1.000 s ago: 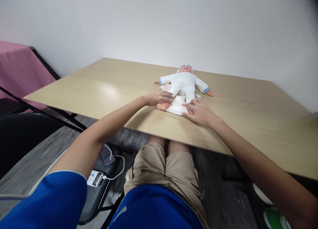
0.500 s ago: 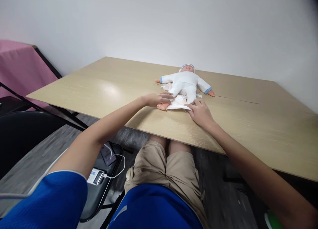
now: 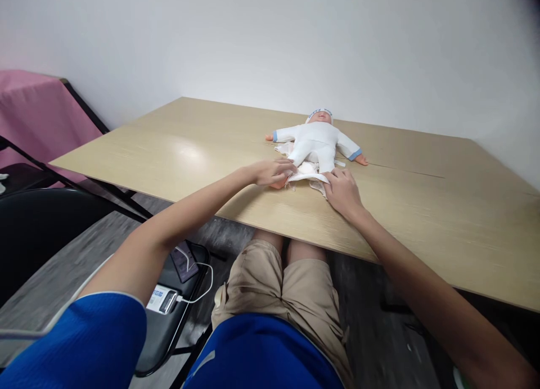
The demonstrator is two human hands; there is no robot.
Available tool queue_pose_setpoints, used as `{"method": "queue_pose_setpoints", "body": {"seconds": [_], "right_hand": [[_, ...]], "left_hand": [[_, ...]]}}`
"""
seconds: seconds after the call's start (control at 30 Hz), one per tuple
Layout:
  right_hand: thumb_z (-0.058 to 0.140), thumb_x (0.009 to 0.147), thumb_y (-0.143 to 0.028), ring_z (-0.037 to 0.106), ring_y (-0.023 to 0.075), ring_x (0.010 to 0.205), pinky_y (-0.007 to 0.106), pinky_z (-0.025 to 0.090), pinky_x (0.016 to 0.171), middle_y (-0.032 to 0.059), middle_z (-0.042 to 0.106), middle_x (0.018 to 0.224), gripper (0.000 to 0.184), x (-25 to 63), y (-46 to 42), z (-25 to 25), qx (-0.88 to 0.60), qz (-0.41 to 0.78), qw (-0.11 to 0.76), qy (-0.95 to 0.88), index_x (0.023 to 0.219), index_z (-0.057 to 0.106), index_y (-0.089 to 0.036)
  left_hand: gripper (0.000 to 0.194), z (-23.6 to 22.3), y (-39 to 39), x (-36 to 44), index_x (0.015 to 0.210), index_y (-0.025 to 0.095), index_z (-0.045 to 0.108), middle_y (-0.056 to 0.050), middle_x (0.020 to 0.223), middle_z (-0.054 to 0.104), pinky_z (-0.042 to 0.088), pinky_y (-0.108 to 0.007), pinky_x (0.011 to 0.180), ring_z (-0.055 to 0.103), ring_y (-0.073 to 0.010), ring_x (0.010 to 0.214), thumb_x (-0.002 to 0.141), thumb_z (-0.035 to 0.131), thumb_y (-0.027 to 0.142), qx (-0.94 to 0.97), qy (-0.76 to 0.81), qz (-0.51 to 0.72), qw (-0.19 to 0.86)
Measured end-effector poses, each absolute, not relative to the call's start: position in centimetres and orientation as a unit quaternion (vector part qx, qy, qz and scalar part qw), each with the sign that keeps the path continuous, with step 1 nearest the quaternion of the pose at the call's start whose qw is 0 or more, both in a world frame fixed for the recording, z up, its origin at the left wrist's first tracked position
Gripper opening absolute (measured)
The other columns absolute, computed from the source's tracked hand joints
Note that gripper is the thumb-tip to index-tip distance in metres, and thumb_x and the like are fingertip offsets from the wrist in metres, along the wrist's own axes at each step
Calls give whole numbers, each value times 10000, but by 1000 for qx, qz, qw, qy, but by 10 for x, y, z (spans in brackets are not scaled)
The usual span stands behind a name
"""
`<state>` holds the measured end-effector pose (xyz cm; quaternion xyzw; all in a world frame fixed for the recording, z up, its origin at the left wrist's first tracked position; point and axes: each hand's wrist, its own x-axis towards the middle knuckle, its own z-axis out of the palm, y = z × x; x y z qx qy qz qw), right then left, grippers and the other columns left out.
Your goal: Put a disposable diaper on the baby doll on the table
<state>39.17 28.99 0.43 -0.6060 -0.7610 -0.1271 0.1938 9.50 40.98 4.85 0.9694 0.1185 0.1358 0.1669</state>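
Diaper (image 3: 306, 177) beneath baby doll (image 3: 317, 137), near edge raised; right hand (image 3: 343, 193) pinching right corner; left hand (image 3: 270, 172) at left, grip unclear.

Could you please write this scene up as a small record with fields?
doll: white outfit with blue cuffs and white headband, lying face up
white pad: at and between the doll's legs, near edge raised
left hand: at the doll's foot and the pad's edge, grip unclear
right hand: fingers pinching the pad's near edge
surface: pale wooden table
beside the person: phone and white device with cable on a black seat
background: pink cloth, plain wall
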Motion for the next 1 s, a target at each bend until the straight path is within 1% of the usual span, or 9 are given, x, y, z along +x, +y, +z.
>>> {"method": "queue_pose_setpoints", "body": {"seconds": [0.1,0.17,0.23,0.33,0.43,0.53,0.67,0.83,1.0], "right_hand": [[424,1095,-268,560,370,1071,469,459,967,176,746,1121,402,391,294,11,-616,-109,206,-753,1259,775,-164],[399,1089,-253,576,369,1055,458,460,941,173,759,1114,410,391,298,16,-623,-90,219,-745,1262,763,-178],[373,1094,-272,593,371,1041,449,463,906,171,767,1108,418,391,303,20,-630,-66,239,-736,1246,755,-194],[344,1117,-359,614,375,1037,460,474,919,172,761,1085,428,392,309,20,-628,-32,288,-723,1176,741,-212],[369,1119,-433,632,352,1059,463,500,962,159,743,1101,392,395,312,17,-605,-7,341,-719,1146,702,-228],[483,1082,-508,663,308,1024,433,541,940,142,729,1143,337,400,314,18,-587,24,377,-716,1131,673,-234],[548,1062,-593,702,302,1017,435,555,951,115,756,1100,386,408,325,32,-579,54,436,-686,1057,696,-237],[626,1008,-704,691,248,819,367,556,780,50,764,907,474,417,370,50,-604,107,486,-623,1045,709,-239],[686,953,-660,714,265,922,416,604,883,54,793,989,432,431,445,46,-632,152,521,-553,1056,724,-243]], "left_hand": [[724,49,395,108,1448,129,650,-218,1450,694,471,-512,1212,599,-398,1393,972,654,676,961,177,159,140],[801,45,389,118,1431,118,634,-229,1429,684,481,-507,1180,590,-409,1341,879,762,684,956,212,175,106],[683,38,387,127,1392,123,641,-233,1419,677,473,-520,1167,567,-414,1323,889,775,564,946,253,191,66],[360,30,393,136,1263,158,697,-204,1335,709,474,-525,1128,561,-393,1278,970,663,365,927,310,207,38],[225,30,406,136,1124,193,730,-146,1166,750,493,-480,1069,596,-340,1168,1032,579,333,911,329,235,78],[270,36,420,131,1049,214,740,-101,1074,751,506,-436,1021,637,-294,1070,1067,557,412,898,310,276,148],[408,48,442,131,1034,210,749,-99,1109,737,514,-417,1037,674,-291,1119,1069,565,572,880,273,321,221],[465,64,483,144,1028,194,756,-136,1302,729,446,-439,1191,639,-314,1282,1027,614,637,865,263,353,239],[557,70,543,169,956,188,723,-93,1081,763,524,-397,1018,691,-287,1084,1026,571,719,831,300,329,334]]}}
